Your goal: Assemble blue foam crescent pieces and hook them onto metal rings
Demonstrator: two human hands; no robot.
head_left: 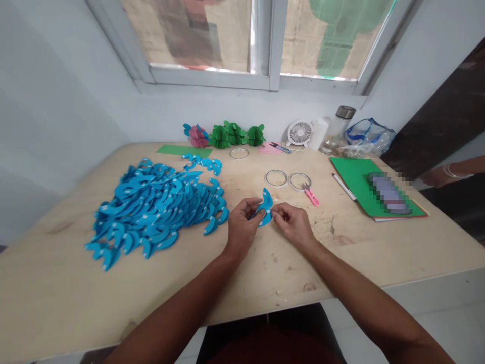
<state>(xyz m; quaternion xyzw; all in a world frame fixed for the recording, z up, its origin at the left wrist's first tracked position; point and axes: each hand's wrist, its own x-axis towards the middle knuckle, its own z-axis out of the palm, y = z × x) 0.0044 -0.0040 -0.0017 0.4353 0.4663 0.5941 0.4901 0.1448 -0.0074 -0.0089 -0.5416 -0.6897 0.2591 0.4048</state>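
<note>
In the head view, the blue paper piece [267,198] is between the two hands, above the table [261,273]. The left hand [241,225] is nearly closed and pinches it with thumb and fingers. The right hand [296,225] has bent fingers, tips close together at its edge; whether they grip something, I cannot tell. It seems better to pinch lightly, so that the paper does not crease, and to keep the fingertips off the white patches. The blue pile [151,202] lies near the left hand; the pink snips [312,198] lie beyond the right one, not blocking.
</note>
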